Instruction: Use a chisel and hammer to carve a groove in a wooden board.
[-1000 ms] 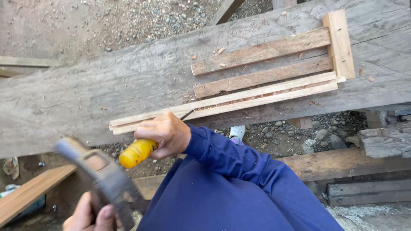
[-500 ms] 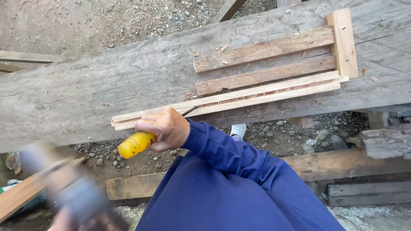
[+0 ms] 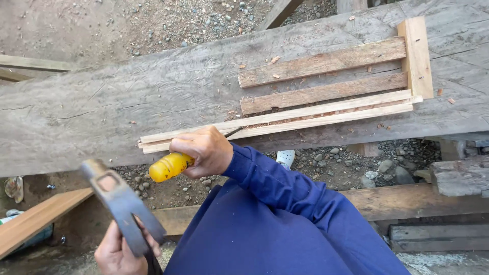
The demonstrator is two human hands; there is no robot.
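My right hand (image 3: 204, 151), in a blue sleeve, grips a chisel by its yellow handle (image 3: 169, 166). The chisel's dark blade (image 3: 234, 132) lies against the near edge of two pale thin wood strips (image 3: 305, 116). These strips rest on a wide weathered plank (image 3: 127, 107). My left hand (image 3: 118, 253) at the bottom left holds a hammer (image 3: 121, 202) with its metal head up, to the left of and below the chisel handle. Two darker slats (image 3: 321, 62) and a short cross piece (image 3: 416, 56) lie on the plank beyond the strips.
Gravel and dirt ground (image 3: 168, 20) lies beyond and under the plank. A brown board (image 3: 35, 219) slants at the lower left. Timber beams (image 3: 423, 201) lie at the lower right. A white shoe tip (image 3: 285, 158) shows under the plank.
The hammer dropped low and blurred to the left half a second ago and is now raised again, sharp in view. My right hand and the chisel have stayed at the strips.
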